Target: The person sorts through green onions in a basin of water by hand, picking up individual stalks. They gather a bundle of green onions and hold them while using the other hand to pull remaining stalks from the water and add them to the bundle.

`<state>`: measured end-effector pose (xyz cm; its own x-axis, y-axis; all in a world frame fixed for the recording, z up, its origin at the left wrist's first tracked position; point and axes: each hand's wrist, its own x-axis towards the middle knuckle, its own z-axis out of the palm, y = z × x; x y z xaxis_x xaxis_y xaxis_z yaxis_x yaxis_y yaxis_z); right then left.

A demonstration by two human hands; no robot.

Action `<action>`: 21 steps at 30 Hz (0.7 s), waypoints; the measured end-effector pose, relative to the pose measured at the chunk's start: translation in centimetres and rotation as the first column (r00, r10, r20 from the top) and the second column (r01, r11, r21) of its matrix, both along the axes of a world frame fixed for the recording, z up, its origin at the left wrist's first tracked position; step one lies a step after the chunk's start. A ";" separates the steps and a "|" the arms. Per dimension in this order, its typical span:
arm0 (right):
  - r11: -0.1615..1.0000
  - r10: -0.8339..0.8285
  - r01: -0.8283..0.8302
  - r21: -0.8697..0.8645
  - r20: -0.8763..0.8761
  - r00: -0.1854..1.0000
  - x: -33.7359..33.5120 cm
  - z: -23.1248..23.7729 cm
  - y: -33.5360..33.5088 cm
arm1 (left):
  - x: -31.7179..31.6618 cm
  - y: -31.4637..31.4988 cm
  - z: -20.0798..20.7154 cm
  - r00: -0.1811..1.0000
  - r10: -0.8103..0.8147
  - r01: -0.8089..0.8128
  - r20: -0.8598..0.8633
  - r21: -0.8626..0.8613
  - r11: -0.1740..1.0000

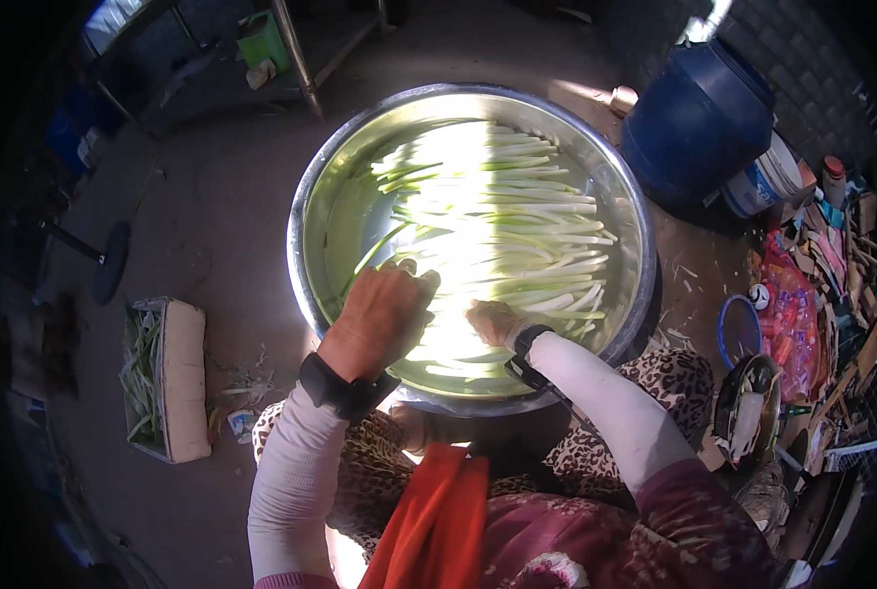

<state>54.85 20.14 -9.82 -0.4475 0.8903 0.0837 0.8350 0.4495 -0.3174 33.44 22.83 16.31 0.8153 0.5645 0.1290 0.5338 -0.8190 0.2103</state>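
A wide metal basin in front of me holds water and many pale scallion stalks, lying mostly crosswise. Bright sunlight washes out the middle of the pile. Over the basin's near left part, my left hand is closed, knuckles up; a few green stalk ends show beside it. Whatever lies under its fingers is hidden. My right hand reaches low among the stalks near the basin's middle, to the right of the left hand. Its fingertips are lost in glare and stalks, so its grip cannot be made out.
A white box with green leaves stands on the floor at left. At right are a dark blue barrel, a white bucket, a red plastic bag and heaped scraps. A metal-legged table stands at the back.
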 end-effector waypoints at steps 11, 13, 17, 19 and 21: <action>0.903 -0.358 -0.128 -0.410 -0.883 0.305 -0.9 -0.5 5.0 | 2.3 0.2 0.3 0.990 -0.076 0.072 0.115 0.039 0.997; 0.887 -0.273 -0.050 -0.459 -0.610 0.744 -5.0 6.9 3.9 | -2.2 -0.4 -0.6 0.998 0.050 -0.051 0.044 0.014 0.999; 0.817 -0.373 -0.046 -0.575 -0.587 0.718 -1.1 7.1 4.0 | -1.9 0.3 -1.0 0.999 0.026 -0.027 0.044 0.022 0.999; 0.771 -0.368 0.067 -0.633 -0.357 0.858 -0.5 7.4 3.7 | -2.5 0.2 -1.6 0.996 0.018 -0.023 0.088 0.055 0.998; 0.618 -0.556 -0.066 -0.783 -0.495 0.668 2.4 5.5 3.3 | -1.8 0.1 -1.3 0.967 -0.067 0.023 0.247 0.177 0.984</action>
